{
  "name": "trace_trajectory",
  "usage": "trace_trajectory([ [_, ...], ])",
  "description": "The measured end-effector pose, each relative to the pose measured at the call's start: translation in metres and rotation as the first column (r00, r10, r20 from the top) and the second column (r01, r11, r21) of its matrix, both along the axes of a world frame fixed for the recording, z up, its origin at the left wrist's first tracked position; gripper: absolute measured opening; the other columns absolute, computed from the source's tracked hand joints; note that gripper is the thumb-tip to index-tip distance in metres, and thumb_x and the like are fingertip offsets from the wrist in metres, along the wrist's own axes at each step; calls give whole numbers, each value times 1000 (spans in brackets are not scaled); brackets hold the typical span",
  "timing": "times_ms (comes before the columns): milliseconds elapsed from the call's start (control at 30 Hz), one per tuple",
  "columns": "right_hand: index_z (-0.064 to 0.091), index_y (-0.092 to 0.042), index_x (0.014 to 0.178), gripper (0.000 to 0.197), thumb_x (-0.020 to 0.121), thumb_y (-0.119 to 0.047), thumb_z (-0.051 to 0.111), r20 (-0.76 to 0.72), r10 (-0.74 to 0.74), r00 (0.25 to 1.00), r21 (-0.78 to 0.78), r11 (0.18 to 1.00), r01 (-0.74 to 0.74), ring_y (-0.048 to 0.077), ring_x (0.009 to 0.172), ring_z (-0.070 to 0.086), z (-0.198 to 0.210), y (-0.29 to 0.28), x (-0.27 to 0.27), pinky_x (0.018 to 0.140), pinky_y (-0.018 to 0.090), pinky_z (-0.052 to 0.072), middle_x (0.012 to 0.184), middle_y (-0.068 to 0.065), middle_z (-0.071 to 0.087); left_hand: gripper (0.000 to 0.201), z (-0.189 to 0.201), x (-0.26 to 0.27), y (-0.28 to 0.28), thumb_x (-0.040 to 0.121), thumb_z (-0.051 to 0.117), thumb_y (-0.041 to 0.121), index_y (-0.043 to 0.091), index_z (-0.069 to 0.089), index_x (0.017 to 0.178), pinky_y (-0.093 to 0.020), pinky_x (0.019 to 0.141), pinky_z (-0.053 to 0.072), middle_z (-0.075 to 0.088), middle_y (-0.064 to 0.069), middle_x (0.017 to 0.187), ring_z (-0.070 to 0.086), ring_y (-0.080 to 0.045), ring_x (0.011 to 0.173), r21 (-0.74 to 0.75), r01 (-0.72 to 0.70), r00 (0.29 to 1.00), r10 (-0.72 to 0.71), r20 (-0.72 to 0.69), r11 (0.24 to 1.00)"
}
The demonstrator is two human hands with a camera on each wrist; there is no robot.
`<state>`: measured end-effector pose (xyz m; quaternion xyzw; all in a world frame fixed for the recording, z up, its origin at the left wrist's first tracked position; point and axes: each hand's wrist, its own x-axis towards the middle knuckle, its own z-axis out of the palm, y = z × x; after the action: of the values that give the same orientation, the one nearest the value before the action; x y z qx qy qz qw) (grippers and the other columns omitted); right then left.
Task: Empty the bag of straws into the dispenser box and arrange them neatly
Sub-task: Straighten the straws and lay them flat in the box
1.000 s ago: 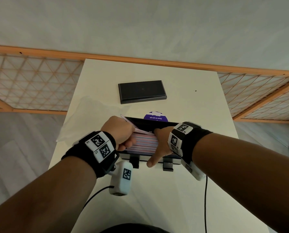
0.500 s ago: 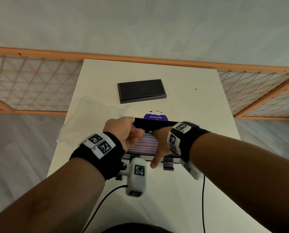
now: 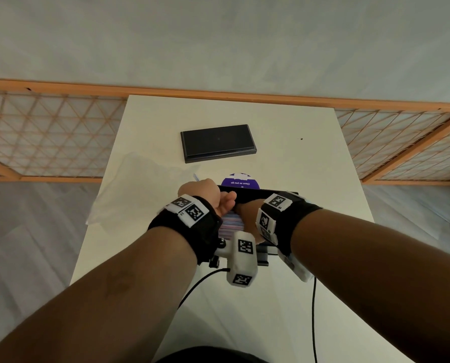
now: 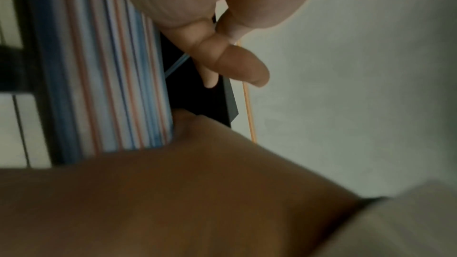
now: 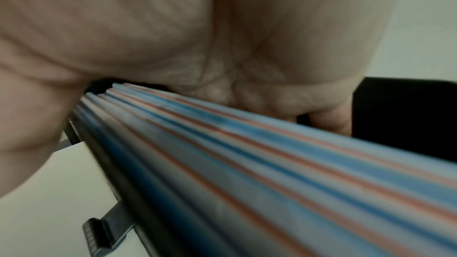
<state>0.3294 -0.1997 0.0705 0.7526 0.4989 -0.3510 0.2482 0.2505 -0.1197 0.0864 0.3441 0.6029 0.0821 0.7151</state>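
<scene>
Left hand: left hand (image 3: 205, 195) sits over the left end of the straws (image 3: 231, 223), fingers curled in a loose fist; whether it pinches a straw I cannot tell. It has slid inward toward the other hand since a second ago, and its wrist has rolled so the white wrist camera (image 3: 240, 258) now hangs over the box front.
Right hand: right hand (image 3: 247, 216) lies palm-down on the straws, fingers reaching over the far side of the pile, much where it was before.
Straws: striped blue, red and white, lying lengthwise side by side in the dispenser box (image 3: 260, 196); the wrist views show them packed parallel (image 5: 272, 163).
One stray straw: tip (image 3: 195, 176) pokes out past the left knuckles.
Dispenser box: black, on the white table (image 3: 310, 179), near the front middle, unmoved.
Bag: clear plastic bag (image 3: 129, 189) lies slack at the table's left edge.
Lid: black lid (image 3: 218, 142) rests further back, apart from the box.
Sticker: purple round label (image 3: 240, 180) just behind the box.
</scene>
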Motion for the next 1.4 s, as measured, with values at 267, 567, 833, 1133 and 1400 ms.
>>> trace_trajectory([
  [267,40,-14,135,115,46,-76,80,17,-131,991,32,991,130,25,99,59,7,-5,-10,94,42,51,108,3,58,37,6,-20,8,103,48,24,2,60,76,-27,40,47,66,-16,57,59,-25,36,426,73,996,-45,-77,902],
  [567,40,-26,133,104,48,-69,84,-107,-217,970,27,975,221,22,95,57,4,0,-5,92,42,50,104,-2,58,23,3,-44,13,99,61,20,7,63,79,-20,37,37,62,-7,48,47,-16,32,274,117,992,-97,-84,955],
  [833,44,-32,133,117,32,-74,84,-107,-224,969,72,970,233,22,107,59,1,4,-4,96,42,49,115,-8,61,30,-1,-41,-1,99,63,36,8,67,86,-14,34,28,67,-3,56,41,-7,31,49,432,896,-423,-131,900],
  [1133,51,-28,120,94,43,-71,84,-66,-166,984,68,983,171,16,86,59,4,-3,-7,86,38,54,91,-8,59,44,36,-69,23,74,79,54,25,66,105,-25,75,49,62,11,98,58,-9,89,482,842,293,-542,-787,-245],
  [1400,41,-29,137,102,52,-63,86,-29,-33,999,163,986,37,18,111,54,16,-10,-14,97,34,44,119,-7,54,107,-22,-67,9,60,91,49,24,33,147,-31,103,46,40,13,134,43,-7,124,552,826,244,-811,-532,-113],
])
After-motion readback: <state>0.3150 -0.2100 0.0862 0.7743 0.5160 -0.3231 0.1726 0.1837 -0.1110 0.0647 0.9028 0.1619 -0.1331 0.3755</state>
